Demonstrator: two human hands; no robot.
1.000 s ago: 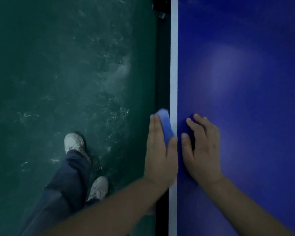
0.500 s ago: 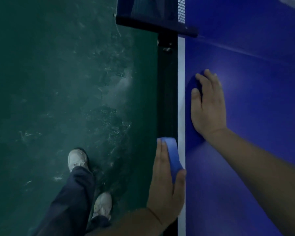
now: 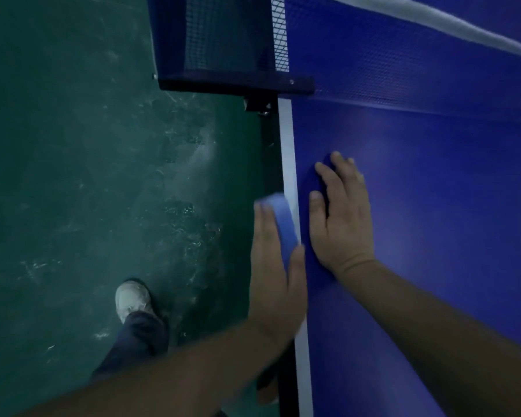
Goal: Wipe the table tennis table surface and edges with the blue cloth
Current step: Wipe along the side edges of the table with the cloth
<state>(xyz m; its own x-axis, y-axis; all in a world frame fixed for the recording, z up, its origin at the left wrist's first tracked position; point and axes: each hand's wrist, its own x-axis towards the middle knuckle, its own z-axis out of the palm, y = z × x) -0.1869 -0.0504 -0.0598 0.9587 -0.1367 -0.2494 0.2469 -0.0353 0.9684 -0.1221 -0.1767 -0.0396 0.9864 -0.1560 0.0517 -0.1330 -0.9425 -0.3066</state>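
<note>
Your forearms enter cut off at the bottom. Your left hand [image 3: 275, 266] pinches the cloth [image 3: 283, 224] between thumb and straight fingers against the table [image 3: 433, 236] edge; the hand hides much of the cloth. Just beside it, your right hand [image 3: 342, 221] lies flat on the table, fingers straight, holding nothing. Beyond, the net [image 3: 223, 34] is cropped at the top.

Indoor table tennis hall or sports room, dimly lit. Blue playing bench [image 3: 433, 206] with white sideline [image 3: 287, 145], black mesh net [image 3: 223, 34] clamped on a post bracket [image 3: 235, 84] at the bench edge. Scuffed green sports floor [image 3: 73, 176] below, with a white trainer [image 3: 133, 299].
</note>
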